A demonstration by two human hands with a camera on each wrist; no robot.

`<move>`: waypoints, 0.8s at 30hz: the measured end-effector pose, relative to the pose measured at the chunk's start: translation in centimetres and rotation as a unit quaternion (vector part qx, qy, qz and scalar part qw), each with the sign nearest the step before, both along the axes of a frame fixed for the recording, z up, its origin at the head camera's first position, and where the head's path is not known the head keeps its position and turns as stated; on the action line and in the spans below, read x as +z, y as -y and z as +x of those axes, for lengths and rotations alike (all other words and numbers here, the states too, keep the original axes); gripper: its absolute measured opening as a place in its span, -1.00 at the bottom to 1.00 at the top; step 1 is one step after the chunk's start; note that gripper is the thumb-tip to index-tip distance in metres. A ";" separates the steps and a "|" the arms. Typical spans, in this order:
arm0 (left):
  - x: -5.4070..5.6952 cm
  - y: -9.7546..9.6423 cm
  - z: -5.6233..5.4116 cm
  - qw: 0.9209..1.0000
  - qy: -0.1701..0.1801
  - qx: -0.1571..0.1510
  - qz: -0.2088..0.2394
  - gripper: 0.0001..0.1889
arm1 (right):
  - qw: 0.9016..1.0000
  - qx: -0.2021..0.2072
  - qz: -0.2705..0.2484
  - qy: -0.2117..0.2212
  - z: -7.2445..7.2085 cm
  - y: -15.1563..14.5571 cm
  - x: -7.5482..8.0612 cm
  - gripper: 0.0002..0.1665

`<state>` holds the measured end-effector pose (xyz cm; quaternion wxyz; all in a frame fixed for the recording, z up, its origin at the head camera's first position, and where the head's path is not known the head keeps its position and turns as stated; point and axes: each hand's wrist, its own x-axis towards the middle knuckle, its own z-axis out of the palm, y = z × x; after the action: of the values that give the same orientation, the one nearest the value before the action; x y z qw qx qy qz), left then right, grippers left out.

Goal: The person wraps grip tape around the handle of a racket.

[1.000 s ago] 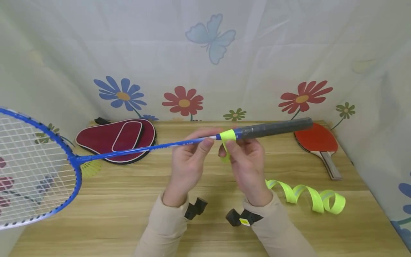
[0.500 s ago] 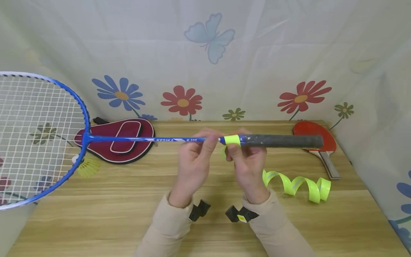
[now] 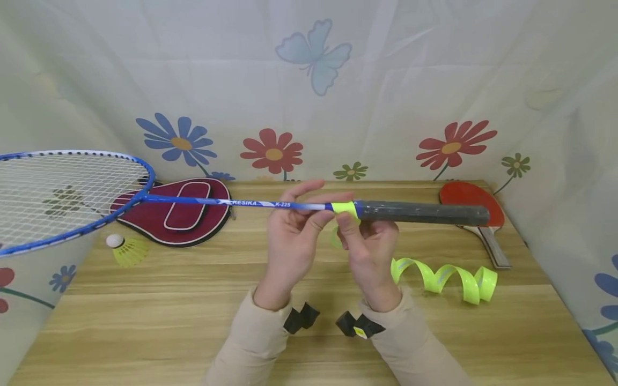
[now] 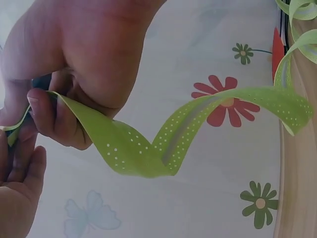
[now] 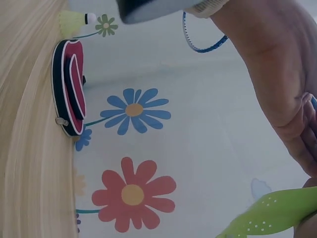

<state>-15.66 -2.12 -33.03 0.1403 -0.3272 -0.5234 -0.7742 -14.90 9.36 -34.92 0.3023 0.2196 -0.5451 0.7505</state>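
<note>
Crosswise above the desk (image 3: 169, 321), the badminton racket (image 3: 217, 201) is held, long axis left to right, head (image 3: 72, 193) pointing left, grey handle (image 3: 425, 212) right. The left hand (image 3: 292, 244) grips its shaft (image 3: 251, 203), forefinger (image 3: 306, 187) raised; the right hand (image 3: 370, 249), nearer the handle, pinches the yellow-green overgrip tape (image 3: 344, 208) against the cone (image 3: 329, 207).

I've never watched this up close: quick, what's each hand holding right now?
Left hand: holding the racket shaft.
Right hand: pinching the yellow-green tape.

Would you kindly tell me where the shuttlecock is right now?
In the head view, the shuttlecock lies on the left side of the table, just in front of the maroon case, below the racket in the picture.
</note>
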 end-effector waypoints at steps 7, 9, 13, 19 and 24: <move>0.1 0.0 0.3 0.999 0.032 0.018 0.021 -0.67 | 0.997 -0.042 0.070 -0.003 -0.3 -0.5 -0.2 -0.42; 0.2 0.1 0.4 0.998 0.051 0.025 0.027 -0.70 | 0.994 -0.057 0.093 -0.002 -0.5 -0.7 -0.2 -0.42; 0.2 0.1 0.5 0.994 0.086 0.048 0.036 -0.75 | 0.992 -0.050 0.117 0.003 -0.8 -1.2 -0.1 -0.47; 0.1 0.1 0.2 0.992 0.063 0.092 0.060 -0.80 | 0.995 0.096 0.031 0.021 -0.7 -1.5 -0.2 -0.79; 0.3 0.3 0.1 0.991 0.064 0.101 0.057 -0.83 | 0.991 0.132 0.000 0.018 -0.7 -1.5 0.1 -0.94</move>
<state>-15.53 -2.43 -32.78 0.2028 -0.2140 -0.5168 -0.8037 -15.65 10.83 -34.81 0.1909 0.2757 -0.5169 0.7876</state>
